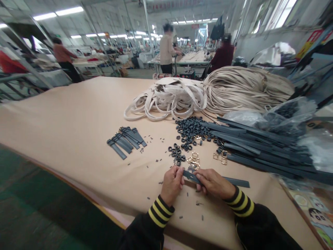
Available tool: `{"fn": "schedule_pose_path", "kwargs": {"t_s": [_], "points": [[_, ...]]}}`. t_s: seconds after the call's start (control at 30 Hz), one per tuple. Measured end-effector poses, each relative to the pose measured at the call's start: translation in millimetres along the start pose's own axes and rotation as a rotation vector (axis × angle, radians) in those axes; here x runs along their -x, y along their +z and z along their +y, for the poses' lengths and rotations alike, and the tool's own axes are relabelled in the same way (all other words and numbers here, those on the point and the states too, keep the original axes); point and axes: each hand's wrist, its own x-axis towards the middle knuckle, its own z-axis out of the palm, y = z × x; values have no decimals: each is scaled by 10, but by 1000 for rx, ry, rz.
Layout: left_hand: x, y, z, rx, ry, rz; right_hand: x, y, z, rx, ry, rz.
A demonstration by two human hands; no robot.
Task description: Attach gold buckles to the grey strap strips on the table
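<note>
A dark blue-grey strap (191,176) with a small slot in it spans the gap between my hands. My left hand (172,184) pinches its left end between thumb and fingers. Further along, my right hand (213,183) grips the same strap, and a dark strip end (238,182) sticks out to the right of that hand. Just beyond my fingers lie gold-coloured buckles (194,159) and a small cluster of dark loops (177,152). Behind them spreads a larger heap of dark loops (191,128).
Short buckled straps (126,140) lie in a group at the left. Long dark strips (270,152) are piled at the right near plastic bags (288,111). Coiled beige webbing (171,97) and a beige cord bundle (247,86) sit at the back. Small dark bits dot the table (78,118).
</note>
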Motion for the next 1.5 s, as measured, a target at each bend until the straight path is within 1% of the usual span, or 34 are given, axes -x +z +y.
{"fn": "schedule_pose_path", "kwargs": {"t_s": [0.13,0.3,0.43,0.53,0.7,0.83,0.93,1.1,1.23,1.37,1.5], "points": [[-11,-2,18,-13,-23,7,-9,-6,26,-132,13,-65],[-18,4,60,6,-61,2,-41,15,65,-230,28,-81],[-30,12,54,21,-50,16,-30,8,94,-312,53,-112],[-70,-34,17,47,-18,84,0,-39,101,-401,67,-158],[-181,-240,-54,70,38,266,23,-102,86,-604,106,-219],[-232,-352,-66,71,39,309,0,-61,96,-724,197,-244],[-238,-358,-59,60,40,310,-19,-17,126,-814,234,-237],[-245,-360,-54,37,34,310,-49,-3,172,-970,311,-158],[-263,-401,-57,29,34,325,-80,-19,166,-1038,343,-115],[-272,-425,-51,3,30,335,-100,-20,181,-1064,332,-86],[-275,-436,-61,-31,43,330,-103,-4,237,-1085,277,-82]]}}
